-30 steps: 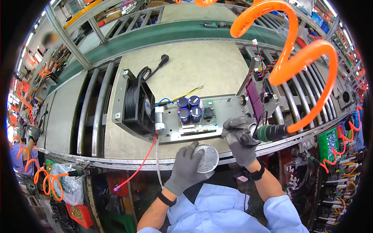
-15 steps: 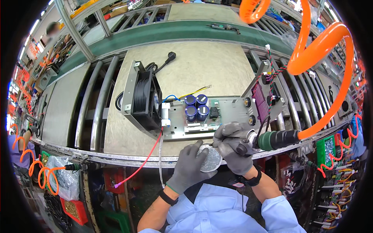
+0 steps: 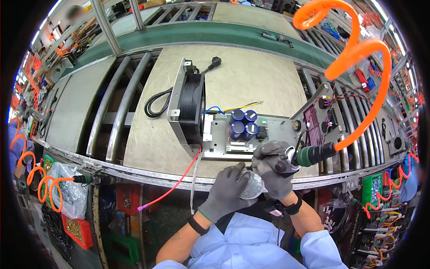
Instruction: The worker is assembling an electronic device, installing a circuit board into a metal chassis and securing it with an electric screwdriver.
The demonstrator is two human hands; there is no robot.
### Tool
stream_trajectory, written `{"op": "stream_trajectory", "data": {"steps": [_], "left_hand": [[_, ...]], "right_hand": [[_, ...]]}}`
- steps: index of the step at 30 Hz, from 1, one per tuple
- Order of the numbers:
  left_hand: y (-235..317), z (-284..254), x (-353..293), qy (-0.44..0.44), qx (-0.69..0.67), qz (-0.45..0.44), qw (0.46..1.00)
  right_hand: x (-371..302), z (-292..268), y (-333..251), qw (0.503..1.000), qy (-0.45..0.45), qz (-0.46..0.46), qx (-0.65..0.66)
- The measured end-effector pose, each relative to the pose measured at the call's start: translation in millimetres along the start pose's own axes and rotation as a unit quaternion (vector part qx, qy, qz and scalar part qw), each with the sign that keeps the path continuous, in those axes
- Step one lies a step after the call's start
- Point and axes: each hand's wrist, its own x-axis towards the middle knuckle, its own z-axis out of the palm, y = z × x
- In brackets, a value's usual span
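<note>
My left hand [image 3: 225,190], in a grey glove, is closed round the side of a small white-rimmed round dish [image 3: 253,185] filled with tiny silvery pieces that look like screws. Close beside it, my gloved right hand [image 3: 274,175] grips an air tool [image 3: 286,162], with a green and black fitting [image 3: 313,154] and an orange coiled hose [image 3: 383,96]. The tool's tip is hidden. Both hands are at the front edge of an open metal chassis [image 3: 216,142]. It carries a black fan [image 3: 192,110] on the left and a circuit board with several blue capacitors [image 3: 244,124].
The chassis stands on a pale board [image 3: 152,148] over metal rollers [image 3: 127,101]. A black power cord [image 3: 156,104] lies behind the fan, and a red wire [image 3: 172,186] hangs over the front edge. Below are red bins [image 3: 77,231] and a green bin [image 3: 371,190] of small parts.
The view has shifted, so the chassis and board appear farther right. More of the cord's loop shows behind the fan. Both hands keep their grips, with the dish tilted closer to the tool hand.
</note>
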Motion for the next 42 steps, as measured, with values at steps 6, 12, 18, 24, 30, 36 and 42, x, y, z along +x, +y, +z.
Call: {"op": "stream_trajectory", "data": {"steps": [6,12,18,24,30,36,42], "left_hand": [[1.0,-0.1,-2.4,0.005,-0.005,-0.001,1.000],[-1.5,1.1,-4.1,0.006,-0.011,-0.022,1.000],[0.1,2.8,-2.9,0.027,0.015,0.001,1.000],[-1.2,2.0,-3.7,-0.003,-0.010,-0.020,1.000],[-0.7,3.4,-2.1,0.007,-0.006,-0.016,1.000],[2.4,5.6,-1.1,0.012,0.018,-0.014,1.000],[-0.1,5.1,-0.7,0.023,0.021,0.000,1.000]], "right_hand": [[1.9,3.3,1.7,0.998,-0.028,-0.008,-0.049],[15.4,16.4,-27.9,0.998,0.009,-0.010,0.069],[59.2,48.9,-27.5,0.995,-0.014,-0.040,0.088],[72.2,64.9,-16.8,0.999,0.004,-0.015,0.043],[84.0,70.0,-16.0,0.995,0.007,-0.034,-0.093],[77.3,66.5,-22.8,0.999,0.001,-0.047,-0.006],[32.3,27.3,-42.7,0.997,0.035,0.009,0.070]]}}
